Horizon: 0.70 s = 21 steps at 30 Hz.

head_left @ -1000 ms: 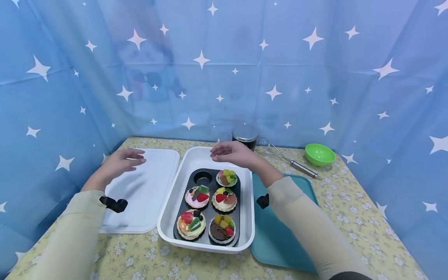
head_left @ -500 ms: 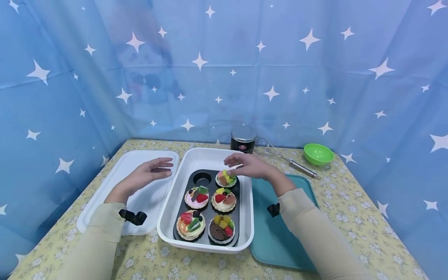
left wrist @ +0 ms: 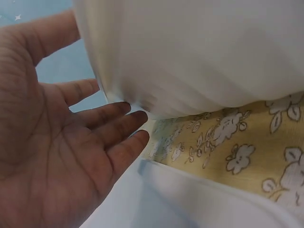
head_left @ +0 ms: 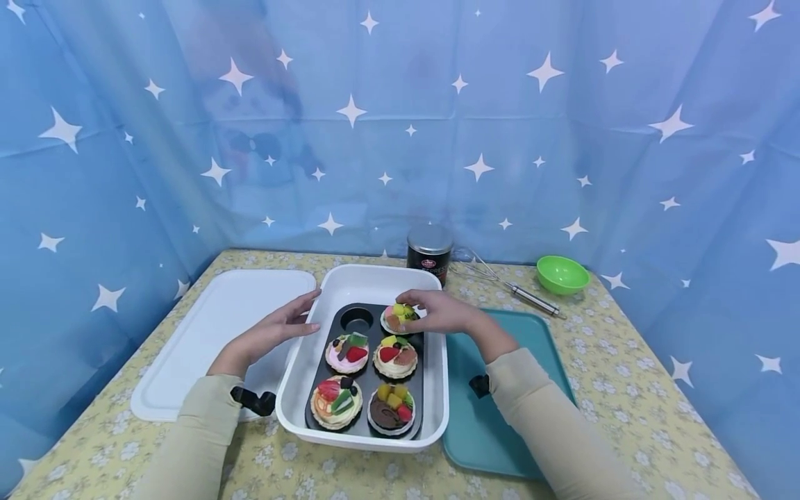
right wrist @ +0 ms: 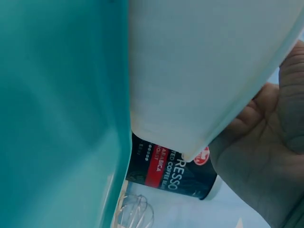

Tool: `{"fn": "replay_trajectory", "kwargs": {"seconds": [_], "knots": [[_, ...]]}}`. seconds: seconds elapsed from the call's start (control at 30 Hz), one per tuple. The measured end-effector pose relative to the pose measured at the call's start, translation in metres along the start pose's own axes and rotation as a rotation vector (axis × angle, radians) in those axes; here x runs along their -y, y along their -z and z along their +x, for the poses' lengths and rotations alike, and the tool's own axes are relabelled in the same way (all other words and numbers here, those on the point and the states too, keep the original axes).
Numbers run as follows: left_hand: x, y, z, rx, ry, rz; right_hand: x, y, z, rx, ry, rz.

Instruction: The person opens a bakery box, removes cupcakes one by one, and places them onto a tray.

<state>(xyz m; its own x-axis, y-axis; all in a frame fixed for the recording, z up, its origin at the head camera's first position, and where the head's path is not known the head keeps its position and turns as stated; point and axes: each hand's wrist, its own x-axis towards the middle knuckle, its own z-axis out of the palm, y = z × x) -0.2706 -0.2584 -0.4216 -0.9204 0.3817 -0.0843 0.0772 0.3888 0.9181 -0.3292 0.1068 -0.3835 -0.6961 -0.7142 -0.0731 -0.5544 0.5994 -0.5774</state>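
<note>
A dark muffin pan (head_left: 364,420) lies inside a deep white tub (head_left: 362,439). Fruit-topped tarts fill all its cups but the back left one. My right hand (head_left: 446,311) reaches over the tub's right rim; its thumb and fingers are spread right at the back right tart (head_left: 398,316), which still sits in its cup. In the right wrist view the tub wall hides the fingertips of that hand (right wrist: 266,142). My left hand (head_left: 269,337) is beside the tub's left side, fingers relaxed. The left wrist view shows its fingertips (left wrist: 140,118) right at the tub's outer wall.
To the left a white lid-like tray (head_left: 187,347) lies on the flowered tablecloth (head_left: 625,430). A teal tray (head_left: 500,423) is at the right. Behind stand a black coffee tin (head_left: 428,258), a whisk (head_left: 531,298) and a green bowl (head_left: 562,275).
My left hand has moved right, from over the white tray to the tub's side. My right hand has shifted right, then lowered to the back right tart.
</note>
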Motion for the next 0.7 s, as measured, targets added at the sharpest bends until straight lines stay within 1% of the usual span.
{"fn": "replay_trajectory", "kwargs": {"seconds": [0.13,0.37,0.53,0.63,0.7], "knots": [[0.001,-0.003,-0.001,0.004,0.007,-0.011,-0.001,-0.004,-0.001,-0.009,0.001,-0.057],[0.006,-0.005,-0.003,-0.001,0.018,-0.031,-0.001,-0.010,0.000,-0.036,0.026,-0.074],[0.007,-0.006,0.000,-0.004,0.023,-0.052,-0.001,-0.013,0.001,-0.075,0.013,-0.181],[0.011,-0.005,0.002,0.016,0.001,-0.088,0.001,-0.018,0.003,-0.109,0.001,-0.240],[0.015,-0.005,0.002,0.028,-0.008,-0.117,0.001,-0.022,0.002,-0.120,-0.003,-0.247]]}}
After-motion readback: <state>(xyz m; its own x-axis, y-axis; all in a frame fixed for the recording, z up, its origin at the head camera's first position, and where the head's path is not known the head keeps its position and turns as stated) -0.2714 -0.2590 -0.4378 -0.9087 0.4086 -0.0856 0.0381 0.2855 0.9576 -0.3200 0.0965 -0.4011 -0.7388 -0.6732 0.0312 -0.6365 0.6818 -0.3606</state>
